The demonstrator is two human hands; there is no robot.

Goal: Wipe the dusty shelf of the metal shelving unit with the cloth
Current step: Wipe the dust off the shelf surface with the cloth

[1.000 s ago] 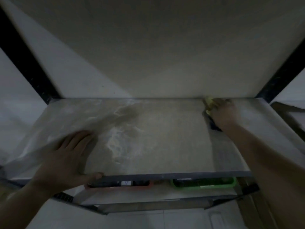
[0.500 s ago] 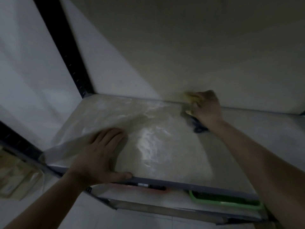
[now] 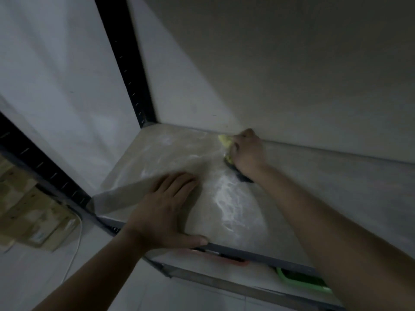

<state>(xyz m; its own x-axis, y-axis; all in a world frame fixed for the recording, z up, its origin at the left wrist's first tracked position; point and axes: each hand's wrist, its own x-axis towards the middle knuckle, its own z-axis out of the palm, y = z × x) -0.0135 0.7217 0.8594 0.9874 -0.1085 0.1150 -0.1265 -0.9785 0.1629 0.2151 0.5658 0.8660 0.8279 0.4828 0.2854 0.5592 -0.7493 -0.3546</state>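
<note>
The dusty shelf (image 3: 224,223) is covered by a pale, glossy sheet with streaks of dust. My right hand (image 3: 247,153) grips a yellow and dark cloth (image 3: 225,140) and presses it on the shelf close to the back wall, left of the middle. Most of the cloth is hidden under the hand. My left hand (image 3: 161,207) lies flat on the sheet near the front left, fingers straight, with the thumb along the shelf's front edge.
Black slotted uprights (image 3: 125,59) stand at the rear left and front left corners. The lower shelf holds a red tray (image 3: 224,260) and a green tray (image 3: 298,280). Cardboard boxes (image 3: 29,216) and a white cable lie on the floor to the left.
My right hand has slid the cloth leftward along the back of the shelf, from the right end to left of the middle. The view turned left. My left hand stays pressed flat.
</note>
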